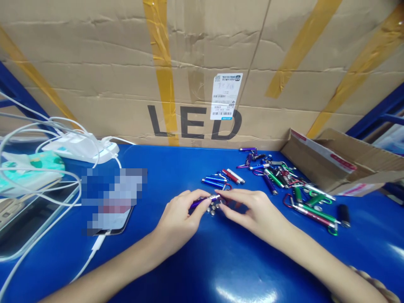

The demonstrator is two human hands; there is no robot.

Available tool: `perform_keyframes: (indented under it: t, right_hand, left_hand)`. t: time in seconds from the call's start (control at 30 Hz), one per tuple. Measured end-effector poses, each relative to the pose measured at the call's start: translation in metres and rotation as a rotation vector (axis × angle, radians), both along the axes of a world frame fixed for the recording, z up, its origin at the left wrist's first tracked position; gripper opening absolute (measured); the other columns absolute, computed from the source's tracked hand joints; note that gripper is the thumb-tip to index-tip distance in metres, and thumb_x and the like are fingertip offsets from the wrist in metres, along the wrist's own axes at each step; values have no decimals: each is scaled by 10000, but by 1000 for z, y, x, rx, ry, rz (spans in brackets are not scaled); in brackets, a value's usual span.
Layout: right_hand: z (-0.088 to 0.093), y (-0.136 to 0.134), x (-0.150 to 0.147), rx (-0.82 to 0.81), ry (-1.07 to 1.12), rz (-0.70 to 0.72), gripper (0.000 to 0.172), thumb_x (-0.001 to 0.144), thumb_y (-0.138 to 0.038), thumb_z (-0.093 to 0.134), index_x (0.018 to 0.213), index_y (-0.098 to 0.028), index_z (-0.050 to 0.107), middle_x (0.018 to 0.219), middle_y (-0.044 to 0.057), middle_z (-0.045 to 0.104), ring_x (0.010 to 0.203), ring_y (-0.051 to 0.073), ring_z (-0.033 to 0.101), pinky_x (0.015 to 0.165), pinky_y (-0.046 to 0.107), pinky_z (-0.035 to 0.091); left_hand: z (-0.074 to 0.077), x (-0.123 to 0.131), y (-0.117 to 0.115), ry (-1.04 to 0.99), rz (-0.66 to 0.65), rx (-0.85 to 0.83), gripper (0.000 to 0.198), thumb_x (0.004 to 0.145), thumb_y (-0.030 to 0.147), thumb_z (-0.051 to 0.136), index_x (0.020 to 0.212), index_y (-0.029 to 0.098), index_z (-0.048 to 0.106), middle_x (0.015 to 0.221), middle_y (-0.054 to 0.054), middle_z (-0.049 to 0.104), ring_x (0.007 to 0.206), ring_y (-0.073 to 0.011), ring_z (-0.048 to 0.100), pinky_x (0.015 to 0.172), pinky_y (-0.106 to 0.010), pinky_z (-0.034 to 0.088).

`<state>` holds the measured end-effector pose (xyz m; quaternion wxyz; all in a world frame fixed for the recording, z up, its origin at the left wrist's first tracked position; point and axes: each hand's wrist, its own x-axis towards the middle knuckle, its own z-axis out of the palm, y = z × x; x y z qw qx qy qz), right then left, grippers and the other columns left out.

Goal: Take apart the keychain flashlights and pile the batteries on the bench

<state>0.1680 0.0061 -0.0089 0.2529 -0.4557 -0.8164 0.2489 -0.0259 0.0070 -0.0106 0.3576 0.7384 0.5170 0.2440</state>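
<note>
**Purple tube in hand, many tubes lying loose**

Your left hand point(183, 214) is closed around a slim purple metal tube point(197, 203) with a silver end. Your right hand point(252, 210) has thumb and fingers nearly together at that end; whether they pinch anything, I cannot tell. Small round silver pieces point(213, 209) sit just below the tube's end.

This tube looks unfinished. Beyond it lies a small group of blue, red and silver metal tubes point(214, 182); right of it spreads a larger mixed-colour pile of tubes and clips point(299, 185). Which are finished is unclear.

Your widest room is nearer you than the tube, over the glossy blue tabletop point(189, 269). A phone with a white cable point(118, 210) bounds its left, an open brown cardboard box point(322, 158) its far right.
</note>
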Motion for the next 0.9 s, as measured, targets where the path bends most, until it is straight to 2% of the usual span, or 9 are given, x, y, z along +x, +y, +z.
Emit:
perform_keyframes:
  t: [0.1, 0.23, 0.43, 0.63, 0.8, 0.9]
  right_hand:
    - [5, -1, 0, -154, 61, -8, 355, 810, -276, 575, 1154, -199, 617, 767, 23, 696, 616, 134, 624, 569, 234, 511]
    - [9, 0, 1, -357, 172, 8, 292, 804, -282, 583, 1056, -168, 676, 637, 14, 674, 528, 112, 613, 479, 190, 488]
    - [6, 5, 3, -572, 237, 76, 277, 762, -358, 642, 919, -138, 701, 635, 33, 670, 552, 117, 617, 536, 206, 520]
    - [7, 3, 5, -664, 280, 65, 365, 774, -416, 616, 1010, -138, 613, 646, 30, 661, 553, 119, 625, 492, 197, 504]
    - [4, 9, 7, -730, 356, 74, 308, 769, -429, 617, 788, -121, 609, 689, 41, 654, 527, 95, 604, 447, 167, 459]
    - [5, 12, 7, -673, 394, 78, 283, 820, -398, 566, 907, -131, 604, 638, -11, 571, 509, 69, 543, 451, 164, 427]
  left_hand:
    - [0, 0, 0, 36, -28, 15, 246, 867, 335, 440, 949, 257, 659, 863, -17, 675, 798, -196, 587, 744, -303, 446]
    - [1, 0, -1, 77, -80, 52, 238, 865, 327, 466, 979, 281, 669, 842, -12, 674, 763, -186, 569, 731, -299, 435]
    - [3, 1, -4, 148, -116, 71, 252, 872, 318, 451, 947, 286, 690, 722, -15, 623, 707, -179, 541, 631, -268, 403]
    - [3, 0, -2, 152, -123, 116, 250, 867, 307, 460, 958, 292, 692, 710, -3, 627, 683, -166, 525, 596, -247, 388]
    - [2, -1, 0, 88, -110, 90, 245, 867, 315, 456, 956, 262, 678, 777, -16, 660, 730, -180, 536, 649, -266, 419]
    - [3, -1, 0, 23, -97, 42, 242, 878, 326, 423, 922, 229, 641, 796, -15, 652, 752, -179, 550, 680, -272, 418]
